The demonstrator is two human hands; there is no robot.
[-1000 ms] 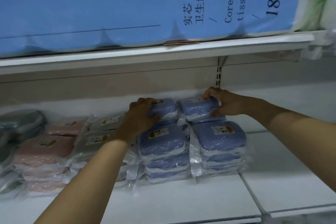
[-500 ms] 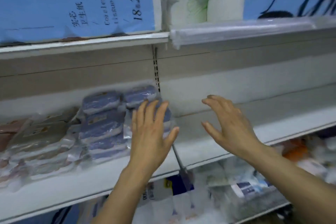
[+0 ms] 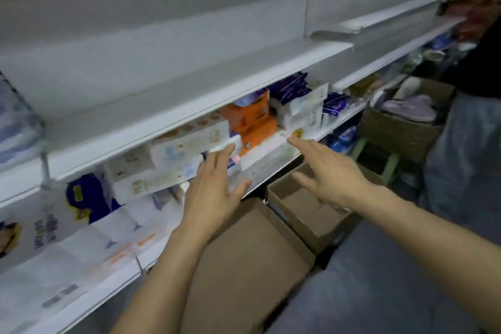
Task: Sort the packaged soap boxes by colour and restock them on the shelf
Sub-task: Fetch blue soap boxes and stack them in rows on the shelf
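**Reaching With Empty Hands Toward the Supply Boxes**

Hovering in front of the shelving, both hands are spread and hold nothing. The left hand has its fingers straight and together, the thumb out to the right, over the lip of the lower shelf. The right hand is just right of it, index finger stretched toward the far shelf edge and the others loosely fanned. Neither touches anything that can be made out. Palms down and angled toward the near floor, they look set to dip for more stock, likely from the open cardboard box beneath the right hand or the closed carton nearer the body.

No packaged soap boxes can be identified in this blurred view; whether the open box holds any cannot be told.

White metal shelving runs from near left to far right. The upper shelf looks bare on top, while orange packs and pale tissue-style packets crowd the level below. Farther right sit another carton holding purple slippers, a green stool, and someone in jeans.
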